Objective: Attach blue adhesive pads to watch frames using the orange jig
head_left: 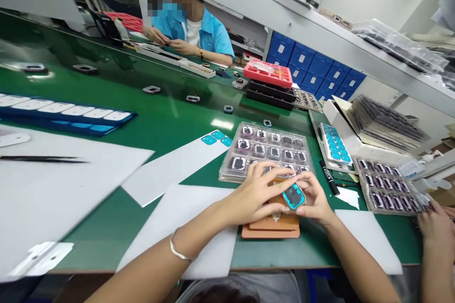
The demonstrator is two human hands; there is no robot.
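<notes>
A small rounded-square part with a bright blue border and dark centre (294, 196) is held between my two hands. My left hand (258, 194), with a silver bangle on its wrist, grips its left side between thumb and fingers. On the other side my right hand (314, 199) pinches the edge with thumb and curled fingers. Below them lies an orange-brown fixture block (272, 233), partly covered by my left hand. Just behind is a clear plastic tray (227, 173) holding rows of similar parts.
White sheets (177, 232) flank the fixture. A black marker (330, 179) and another filled tray (371, 199) stand to the right, near another person's hand (437, 222). Across the green table (159, 118) sits a person in blue (216, 38). Tweezers (46, 158) lie left.
</notes>
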